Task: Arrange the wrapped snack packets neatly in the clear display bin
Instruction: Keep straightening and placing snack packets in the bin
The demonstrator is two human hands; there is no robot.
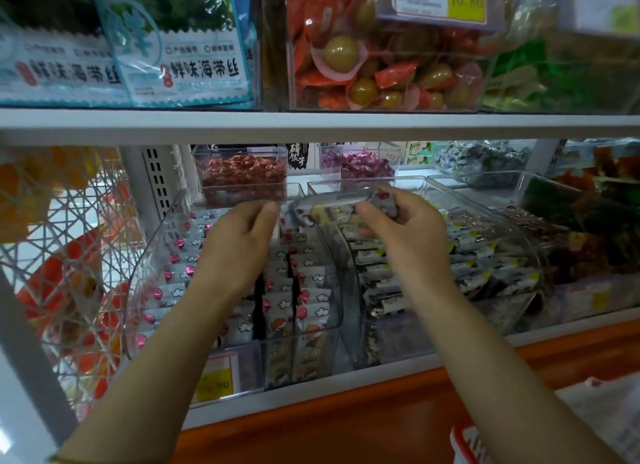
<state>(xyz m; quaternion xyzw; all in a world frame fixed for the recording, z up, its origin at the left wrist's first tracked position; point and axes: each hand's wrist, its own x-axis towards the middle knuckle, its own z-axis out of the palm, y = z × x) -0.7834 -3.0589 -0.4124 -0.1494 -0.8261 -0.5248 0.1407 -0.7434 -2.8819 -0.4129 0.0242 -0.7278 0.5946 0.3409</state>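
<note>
Shelving: shop shelf (311, 121), white rails; clear display bin (145, 266) on the lower level.
Count: 2 hands; 1 held bunch; binned packets (311, 311) in several rows, exact no. hidden by the arm.
Look: white wrappers w/ pink balloons + clouds, standing on edge.
Held bunch (332, 207): above the bin's back right corner, long axis left-right.
R hand (405, 221): clasps the bunch's right end.
L hand (239, 235): over the bin's back, thumb twd the bunch's left end; grip can't tell.
Neighbour bin (519, 235): right of the bin, dark-and-white packets.
</note>
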